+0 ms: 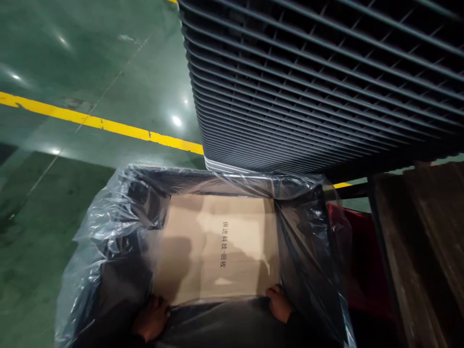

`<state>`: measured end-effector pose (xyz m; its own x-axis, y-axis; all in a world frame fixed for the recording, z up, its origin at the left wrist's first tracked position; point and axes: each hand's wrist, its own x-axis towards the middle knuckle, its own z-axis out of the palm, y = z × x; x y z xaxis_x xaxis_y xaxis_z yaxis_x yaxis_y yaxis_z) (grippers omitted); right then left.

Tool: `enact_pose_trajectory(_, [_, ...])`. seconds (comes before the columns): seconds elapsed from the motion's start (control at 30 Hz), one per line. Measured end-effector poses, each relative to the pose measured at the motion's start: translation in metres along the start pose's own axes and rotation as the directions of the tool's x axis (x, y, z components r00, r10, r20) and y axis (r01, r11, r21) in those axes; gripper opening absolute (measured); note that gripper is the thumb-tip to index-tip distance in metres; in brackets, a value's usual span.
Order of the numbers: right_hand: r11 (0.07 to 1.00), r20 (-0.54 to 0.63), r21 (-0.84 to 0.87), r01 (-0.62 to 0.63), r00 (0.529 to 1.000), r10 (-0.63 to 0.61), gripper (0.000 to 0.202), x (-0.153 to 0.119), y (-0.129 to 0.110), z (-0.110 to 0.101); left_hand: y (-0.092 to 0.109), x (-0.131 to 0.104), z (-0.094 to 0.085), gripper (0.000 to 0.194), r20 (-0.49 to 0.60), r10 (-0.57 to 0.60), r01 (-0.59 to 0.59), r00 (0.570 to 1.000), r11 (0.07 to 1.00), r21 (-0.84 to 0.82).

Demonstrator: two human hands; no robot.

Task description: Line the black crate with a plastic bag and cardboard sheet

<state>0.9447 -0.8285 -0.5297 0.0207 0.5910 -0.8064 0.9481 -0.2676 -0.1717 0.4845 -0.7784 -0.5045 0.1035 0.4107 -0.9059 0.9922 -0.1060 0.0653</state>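
head view, looking down into a dark bin (311,251) lined with a clear plastic bag (108,227) whose edges are folded out over the rim. a flat sheet of brown cardboard (217,241), printed with a short line of dark characters down its middle, lies inside the lined bin and covers most of the floor of it that shows. the person's left hand (152,316) rests at the near left corner of the cardboard, and the right hand (277,302) at the near right corner; both touch the near edge of the sheet. the fingers of each hand are curled down over that edge, but whether they pinch the cardboard or only press on it cannot be told, since the fingertips are hidden and the corner is dark. judging by how things lie, the liner is already spread and the cardboard is down flat and roughly square with the bin walls, so the laying of the sheet looks close to finished; nothing else is in the bin. just beyond the bin rises a tall stack of black slatted trays (319,87). a green floor (72,63) with a yellow line (101,123) lies to the left, and dark wooden boards (424,251) stand to the right.
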Motion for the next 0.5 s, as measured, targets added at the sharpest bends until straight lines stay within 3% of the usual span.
enact_pose_trajectory(0.13, [0.999, 0.109, -0.03, 0.015, 0.994, -0.012, 0.013, -0.003, -0.011, -0.019, 0.01, -0.011, -0.02, 0.04, 0.005, 0.057, -0.056, 0.998, 0.995, -0.086])
enact_pose_trajectory(0.2, [0.999, 0.114, -0.003, 0.055, 0.992, -0.054, 0.015, -0.003, -0.032, -0.031, 0.022, -0.016, -0.031, 0.043, -0.009, 0.134, -0.133, 0.991, 0.978, -0.159])
enact_pose_trajectory(0.27, [0.981, 0.128, 0.088, 0.172, 0.975, -0.183, 0.025, -0.01, -0.058, -0.04, 0.034, -0.028, -0.041, 0.046, 0.002, 0.226, -0.219, 0.974, 0.944, -0.247])
enact_pose_trajectory(0.37, [0.894, 0.275, 0.281, 0.348, 0.864, -0.422, 0.037, -0.037, -0.092, -0.049, 0.039, -0.067, -0.05, 0.048, 0.128, 0.323, -0.257, 0.938, 0.894, -0.367])
enact_pose_trajectory(0.43, [0.859, 0.397, 0.362, 0.362, 0.774, -0.493, 0.038, -0.06, -0.102, -0.051, 0.034, -0.1, -0.055, 0.049, 0.207, 0.348, -0.239, 0.914, 0.877, -0.417])
enact_pose_trajectory(0.5, [0.85, 0.456, 0.398, 0.344, 0.73, -0.509, 0.039, -0.076, -0.105, -0.053, 0.027, -0.127, -0.057, 0.048, 0.223, 0.374, -0.247, 0.9, 0.86, -0.447])
